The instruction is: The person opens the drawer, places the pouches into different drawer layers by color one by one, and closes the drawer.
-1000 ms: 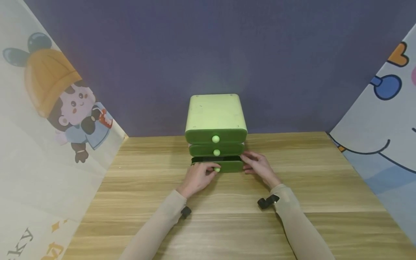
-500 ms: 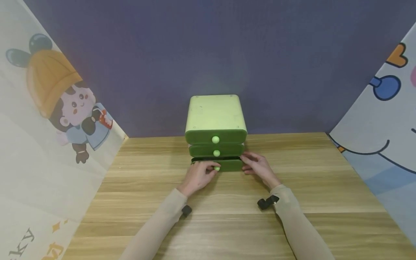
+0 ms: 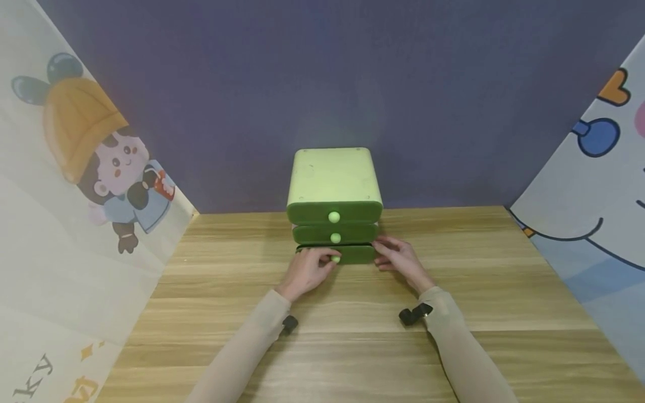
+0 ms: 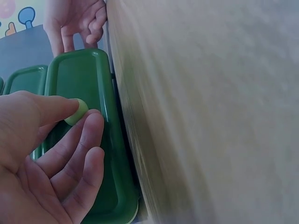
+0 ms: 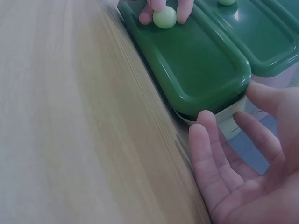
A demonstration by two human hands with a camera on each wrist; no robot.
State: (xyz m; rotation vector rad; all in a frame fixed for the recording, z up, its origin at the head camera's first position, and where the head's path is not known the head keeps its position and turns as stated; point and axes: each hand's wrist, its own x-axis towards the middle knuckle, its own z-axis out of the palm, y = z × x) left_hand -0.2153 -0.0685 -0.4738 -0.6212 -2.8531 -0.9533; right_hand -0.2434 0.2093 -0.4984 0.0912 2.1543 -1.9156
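A small light-green drawer cabinet (image 3: 335, 173) with three dark green fronts stands against the back wall. My left hand (image 3: 304, 272) pinches the round pale green knob (image 4: 78, 112) of the bottom drawer (image 3: 358, 254) between thumb and fingers. That drawer's front stands slightly out from the cabinet, leaving a narrow dark gap along its top. At the cabinet's lower right side is my right hand (image 3: 400, 262), its thumb tip right at the corner of the bottom front. In the right wrist view its other fingers (image 5: 203, 144) extend beside that corner, loosely bent and gripping nothing.
Above the bottom drawer, the middle front (image 3: 353, 233) and top front (image 3: 358, 212) each carry a matching knob. A wooden tabletop (image 3: 347, 347) spreads around the cabinet. Behind rises a dark blue wall (image 3: 332, 73), with cartoon-printed panels (image 3: 50, 235) at both sides.
The bottom drawer has slid inward, and the dark opening above its front has shrunk to a thin line. My left hand has moved slightly forward with the knob; the right hand stays nearly still.
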